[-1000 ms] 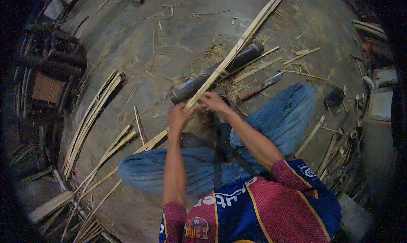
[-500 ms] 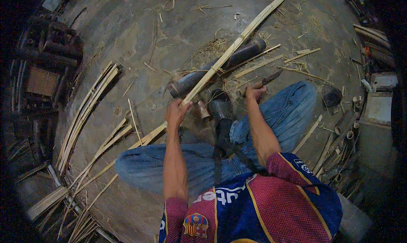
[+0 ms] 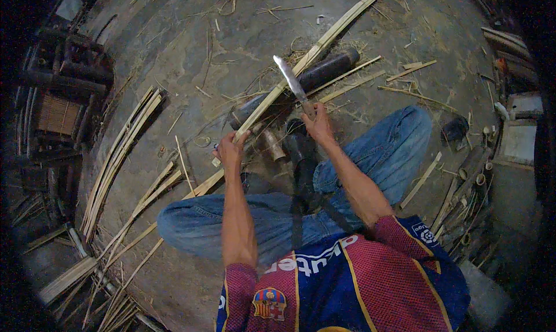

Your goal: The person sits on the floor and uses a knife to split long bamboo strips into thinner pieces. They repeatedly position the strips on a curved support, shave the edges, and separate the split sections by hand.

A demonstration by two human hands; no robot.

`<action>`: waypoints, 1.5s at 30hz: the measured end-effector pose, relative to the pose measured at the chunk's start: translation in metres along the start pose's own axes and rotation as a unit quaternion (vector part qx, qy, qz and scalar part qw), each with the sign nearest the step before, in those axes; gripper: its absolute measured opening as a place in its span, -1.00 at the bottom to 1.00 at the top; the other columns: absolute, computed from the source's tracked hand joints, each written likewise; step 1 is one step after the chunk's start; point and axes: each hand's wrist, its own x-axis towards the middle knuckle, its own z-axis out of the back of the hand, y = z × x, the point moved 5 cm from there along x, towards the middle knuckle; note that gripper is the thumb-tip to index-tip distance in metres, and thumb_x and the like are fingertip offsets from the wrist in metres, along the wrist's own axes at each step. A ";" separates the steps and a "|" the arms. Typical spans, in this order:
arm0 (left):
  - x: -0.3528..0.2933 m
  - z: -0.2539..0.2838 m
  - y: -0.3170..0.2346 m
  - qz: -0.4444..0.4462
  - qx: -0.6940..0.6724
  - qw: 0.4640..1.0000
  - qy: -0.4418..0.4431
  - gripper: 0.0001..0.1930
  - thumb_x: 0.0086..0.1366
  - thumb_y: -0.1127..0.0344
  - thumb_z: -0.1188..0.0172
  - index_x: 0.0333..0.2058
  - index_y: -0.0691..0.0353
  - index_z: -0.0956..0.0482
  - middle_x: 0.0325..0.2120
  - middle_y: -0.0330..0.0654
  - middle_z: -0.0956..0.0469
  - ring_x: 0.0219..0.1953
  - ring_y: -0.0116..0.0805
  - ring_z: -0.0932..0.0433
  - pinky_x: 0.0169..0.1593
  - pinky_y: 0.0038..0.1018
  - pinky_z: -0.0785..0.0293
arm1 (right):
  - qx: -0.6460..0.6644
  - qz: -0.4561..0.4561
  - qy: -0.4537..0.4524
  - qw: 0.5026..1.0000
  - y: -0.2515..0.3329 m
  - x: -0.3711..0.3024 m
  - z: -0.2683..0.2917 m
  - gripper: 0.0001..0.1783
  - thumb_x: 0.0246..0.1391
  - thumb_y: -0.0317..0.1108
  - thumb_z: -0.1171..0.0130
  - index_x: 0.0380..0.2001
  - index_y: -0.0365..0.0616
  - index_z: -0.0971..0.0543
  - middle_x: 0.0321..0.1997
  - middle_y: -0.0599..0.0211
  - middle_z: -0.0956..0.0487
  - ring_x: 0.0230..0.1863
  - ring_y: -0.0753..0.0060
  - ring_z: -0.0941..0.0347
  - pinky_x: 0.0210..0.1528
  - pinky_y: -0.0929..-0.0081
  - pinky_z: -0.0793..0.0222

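A long pale bamboo strip slants from my lap side up to the far right, resting across a dark cylindrical log. My left hand is closed around its near part. In my right hand is the handle of a knife, its bright blade lying over the strip and pointing far left. The blade appears to meet the strip, though I cannot tell how firmly. Between my hands, on the floor, lies a short brown cylindrical piece.
A bundle of bamboo strips lies at the left, with more strips at the lower left. Thin shavings and loose slats litter the floor beyond the log. Bamboo poles are piled at right. A dark wooden frame stands far left.
My right hand has swung left and inward from beside my right knee, bringing the knife over the strip. My left hand and the strip have shifted slightly left and nearer.
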 end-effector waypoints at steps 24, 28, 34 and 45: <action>0.015 -0.018 0.030 -0.036 -0.083 0.996 -0.014 -0.38 -0.02 -0.30 -0.26 -0.18 0.12 -0.66 -0.29 -0.01 -0.63 -0.09 0.01 -0.53 0.18 0.18 0.06 | -0.090 0.096 0.076 0.988 0.017 -0.014 0.012 -0.58 0.09 -0.22 -0.14 0.01 -0.09 -0.41 -0.13 -0.06 -0.53 -0.08 -0.17 -0.45 -0.08 0.06 -0.36; 0.010 -0.011 0.017 -0.017 -0.098 0.995 0.020 -0.41 -0.03 -0.27 -0.29 -0.19 0.10 -0.67 -0.29 -0.02 -0.63 -0.11 0.00 -0.54 0.19 0.20 0.08 | -0.028 0.043 0.027 0.998 0.009 -0.008 0.020 -0.59 0.10 -0.21 -0.13 0.01 -0.08 -0.41 -0.11 -0.08 -0.53 -0.10 -0.15 -0.46 -0.09 0.07 -0.37; 0.010 -0.010 0.020 -0.029 -0.077 0.997 -0.012 -0.44 -0.02 -0.23 -0.31 -0.21 0.11 -0.67 -0.31 -0.04 -0.64 -0.11 0.02 -0.53 0.18 0.18 0.05 | -0.089 0.173 0.046 0.980 0.015 -0.024 0.010 -0.62 0.12 -0.21 -0.11 -0.01 -0.08 -0.41 -0.17 -0.09 -0.53 -0.10 -0.18 -0.44 -0.09 0.07 -0.35; 0.004 -0.007 0.006 -0.013 -0.051 0.999 0.007 -0.41 0.00 -0.24 -0.28 -0.13 0.10 -0.63 -0.12 -0.08 -0.58 0.02 0.00 -0.46 0.18 0.15 0.04 | -0.020 0.127 0.063 0.990 -0.006 -0.014 0.006 -0.64 0.10 -0.29 -0.12 -0.05 -0.19 -0.42 -0.29 -0.02 -0.55 -0.29 0.00 -0.51 -0.22 0.15 -0.38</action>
